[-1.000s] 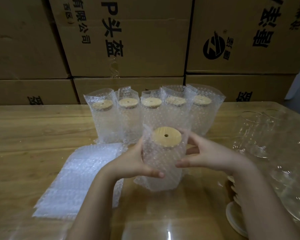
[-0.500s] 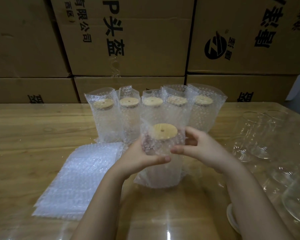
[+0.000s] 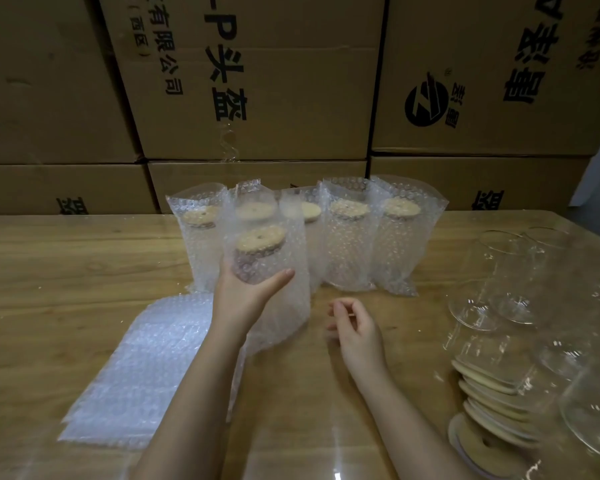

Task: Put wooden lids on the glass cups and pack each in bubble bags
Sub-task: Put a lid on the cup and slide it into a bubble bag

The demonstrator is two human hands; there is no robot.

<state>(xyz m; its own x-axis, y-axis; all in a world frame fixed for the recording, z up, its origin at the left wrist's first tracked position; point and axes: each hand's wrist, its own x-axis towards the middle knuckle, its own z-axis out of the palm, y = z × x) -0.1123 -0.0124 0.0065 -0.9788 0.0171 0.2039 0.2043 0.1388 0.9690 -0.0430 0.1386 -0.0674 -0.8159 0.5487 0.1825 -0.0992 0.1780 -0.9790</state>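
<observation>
My left hand (image 3: pixel 243 296) grips a glass cup in a bubble bag (image 3: pixel 278 271), its wooden lid (image 3: pixel 261 238) showing at the top, held in front of a row of several bagged, lidded cups (image 3: pixel 347 237). My right hand (image 3: pixel 355 323) hovers over the table to the right of it, fingers loosely curled, holding nothing. A flat stack of bubble bags (image 3: pixel 146 368) lies at the lower left. Bare glass cups (image 3: pixel 506 282) stand at the right. A stack of wooden lids (image 3: pixel 489 407) lies at the lower right.
The wooden table (image 3: pixel 66 271) carries everything. A wall of cardboard boxes (image 3: pixel 257 98) rises right behind the row of bagged cups. More glassware (image 3: pixel 593 414) crowds the right edge.
My right hand has let go of the bagged cup and dropped to the right. My left hand has carried the cup to the left and back, toward the row.
</observation>
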